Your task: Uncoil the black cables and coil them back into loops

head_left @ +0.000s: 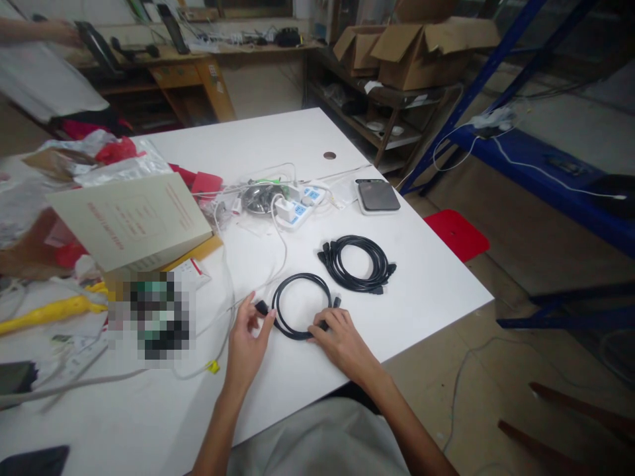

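Observation:
A black cable [301, 276] lies coiled in a loop on the white table in front of me, with plug ends at its left and right. My left hand [248, 340] is at the loop's left side, thumb and index finger apart around a black plug [262, 307], the thumb tip close to the cable. On the lower right of the loop, the fingers of my right hand [342, 338] are curled closed on the cable; another plug [337, 302] sticks out just beyond them. Behind, a bundle of several coiled black cables [380, 264] rests on the table.
A white power strip [300, 215] with cords sits further back, left of a small dark-topped scale [378, 196]. To the left are an open cardboard box [133, 218], plastic bags [124, 165] and a yellow tool handle [54, 314]. A person [49, 73] stands at far left.

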Available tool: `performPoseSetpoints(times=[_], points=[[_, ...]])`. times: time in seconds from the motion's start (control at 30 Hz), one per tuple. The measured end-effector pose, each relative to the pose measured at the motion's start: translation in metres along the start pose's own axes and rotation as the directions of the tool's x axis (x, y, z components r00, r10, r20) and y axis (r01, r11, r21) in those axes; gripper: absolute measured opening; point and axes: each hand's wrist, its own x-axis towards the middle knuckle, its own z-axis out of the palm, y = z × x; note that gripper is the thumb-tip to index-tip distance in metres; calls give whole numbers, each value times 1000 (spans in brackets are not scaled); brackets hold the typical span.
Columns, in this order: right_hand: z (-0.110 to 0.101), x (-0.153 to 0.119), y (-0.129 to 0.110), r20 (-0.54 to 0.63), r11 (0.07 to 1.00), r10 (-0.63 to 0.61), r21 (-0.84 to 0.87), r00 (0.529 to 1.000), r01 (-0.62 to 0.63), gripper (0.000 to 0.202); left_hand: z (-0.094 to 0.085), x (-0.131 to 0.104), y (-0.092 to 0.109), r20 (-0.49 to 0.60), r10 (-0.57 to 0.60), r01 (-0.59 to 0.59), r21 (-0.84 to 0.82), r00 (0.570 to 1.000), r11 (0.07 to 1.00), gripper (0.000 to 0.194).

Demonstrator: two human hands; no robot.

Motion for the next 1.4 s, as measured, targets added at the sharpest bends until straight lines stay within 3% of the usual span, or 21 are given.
performPoseSetpoints(times=[0.1, 0.2, 0.37, 0.47, 0.6, 0.7, 0.77, 0.83, 0.9, 0.97, 1.03, 1.13, 1.23, 1.4], points=[[-9, 6, 5, -20, 996, -5, 90, 1000, 7, 26, -4, 4, -7, -8, 155, -151, 173, 988, 973, 65], [-25, 14, 17, -100, 989, 23, 149, 995, -8, 39, -4, 5, -5, 30, 260, -260, 223, 965, 940, 54], [-46, 21, 63, -321, 978, 186, -29, 929, -206, 41, -2, 1, -2, 29, 308, -306, 235, 951, 923, 42], [-51, 19, 88, -282, 953, 229, -128, 932, -273, 33, -2, -2, -1, 17, 330, -325, 235, 944, 916, 39], [-53, 16, 103, -249, 962, 226, -94, 942, -256, 24, -5, -6, 1, 21, 354, -350, 224, 935, 910, 34], [-59, 16, 105, -291, 942, 322, 5, 901, -335, 34, -7, -9, 4, 19, 365, -360, 217, 931, 907, 31], [-69, 18, 104, -321, 898, 436, 94, 841, -429, 42, -8, -10, 5, 11, 372, -366, 210, 928, 907, 29], [-83, 23, 100, -365, 835, 550, 222, 751, -503, 46, -9, -12, 7, 8, 387, -380, 204, 922, 902, 29], [-99, 30, 91, -427, 774, 631, 404, 647, -488, 45, -10, -14, 10, 6, 405, -398, 197, 914, 896, 29], [-115, 36, 76, -485, 721, 678, 586, 553, -370, 44, -12, -17, 12, 2, 408, -402, 179, 913, 898, 29], [-129, 41, 58, -526, 686, 693, 692, 492, -226, 44, -13, -21, 16, -6, 385, -380, 141, 923, 914, 28], [-146, 41, 27, -585, 685, 675, 723, 449, -90, 44, -12, -26, 23, 9, 311, -311, 50, 950, 949, 24], [-158, 39, -3, -640, 699, 648, 715, 413, 11, 44, -8, -32, 34, 128, 215, -209, -57, 968, 976, 26], [-168, 33, -44, -687, 702, 605, 699, 403, 136, 41, 9, -46, 60, 377, 60, 61, -300, 924, 952, 47]])
